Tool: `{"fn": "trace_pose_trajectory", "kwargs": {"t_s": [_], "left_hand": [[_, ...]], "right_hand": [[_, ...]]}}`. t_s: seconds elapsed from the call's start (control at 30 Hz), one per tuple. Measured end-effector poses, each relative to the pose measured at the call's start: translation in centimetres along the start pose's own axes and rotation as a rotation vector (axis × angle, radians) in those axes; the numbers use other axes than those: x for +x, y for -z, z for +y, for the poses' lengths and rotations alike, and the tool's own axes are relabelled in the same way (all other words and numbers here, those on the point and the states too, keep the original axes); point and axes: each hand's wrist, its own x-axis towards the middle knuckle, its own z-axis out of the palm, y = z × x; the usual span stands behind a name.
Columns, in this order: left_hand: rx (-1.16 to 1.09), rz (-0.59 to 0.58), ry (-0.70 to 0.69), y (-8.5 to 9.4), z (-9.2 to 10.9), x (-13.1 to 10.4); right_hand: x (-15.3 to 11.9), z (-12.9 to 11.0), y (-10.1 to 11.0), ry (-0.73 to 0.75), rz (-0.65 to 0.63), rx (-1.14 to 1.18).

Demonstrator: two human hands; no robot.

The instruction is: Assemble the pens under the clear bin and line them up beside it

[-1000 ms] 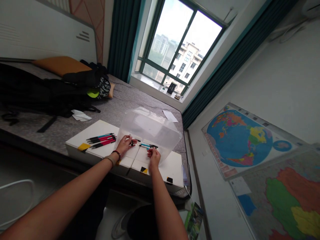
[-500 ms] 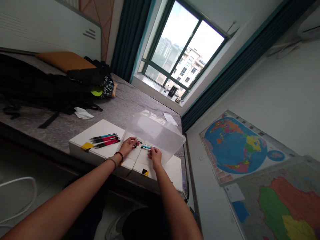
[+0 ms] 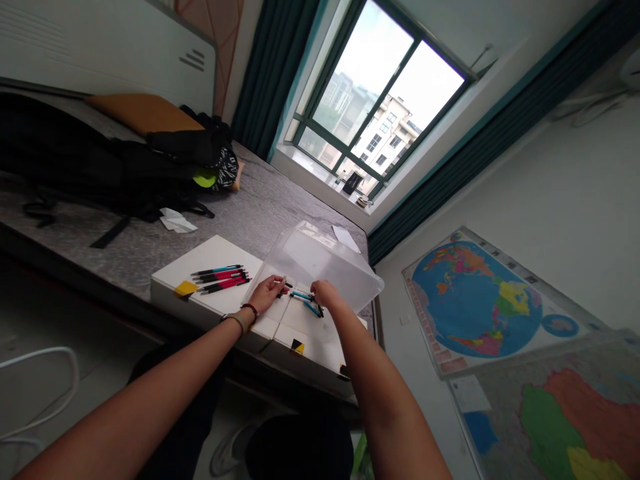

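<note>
My left hand [image 3: 267, 293] is closed in a pinch around a dark pen [image 3: 287, 286], only part of which shows. Farther right, my right hand [image 3: 326, 293] is curled with its fingers pointing down, and what lies in its fingertips is hidden. Just beside those fingertips, a teal pen [image 3: 301, 295] and another teal pen [image 3: 313, 308] rest at angles on the white box. On the left part of the box top [image 3: 215, 250], a row of teal and red pens [image 3: 223, 277] with black grips lies side by side.
Behind my hands leans a clear plastic bin [image 3: 330, 257], tipped with its opening towards me. A black backpack [image 3: 100, 167] and a crumpled tissue [image 3: 177, 221] lie on the grey table [image 3: 273, 193]. Yellow-black tape [image 3: 297, 347] marks the box's front edge.
My right hand has moved away from me and to the right, uncovering a second teal pen. My left hand keeps its pinch. The whole view has shifted slightly.
</note>
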Motion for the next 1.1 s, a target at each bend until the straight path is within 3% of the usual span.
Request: {"fn": "trace_pose_trajectory", "kwargs": {"t_s": [0.57, 0.83, 1.1], "left_hand": [[-0.015, -0.007, 0.021, -0.2, 0.2, 0.0], [-0.003, -0.005, 0.013, -0.2, 0.0, 0.0], [-0.008, -0.019, 0.006, -0.2, -0.1, 0.0]], "right_hand": [[-0.3, 0.7, -1.5, 0.036, -0.009, -0.052], [-0.5, 1.4, -0.4, 0.08, -0.1, -0.106], [-1.1, 1.8, 0.3, 0.045, -0.083, -0.139]]}}
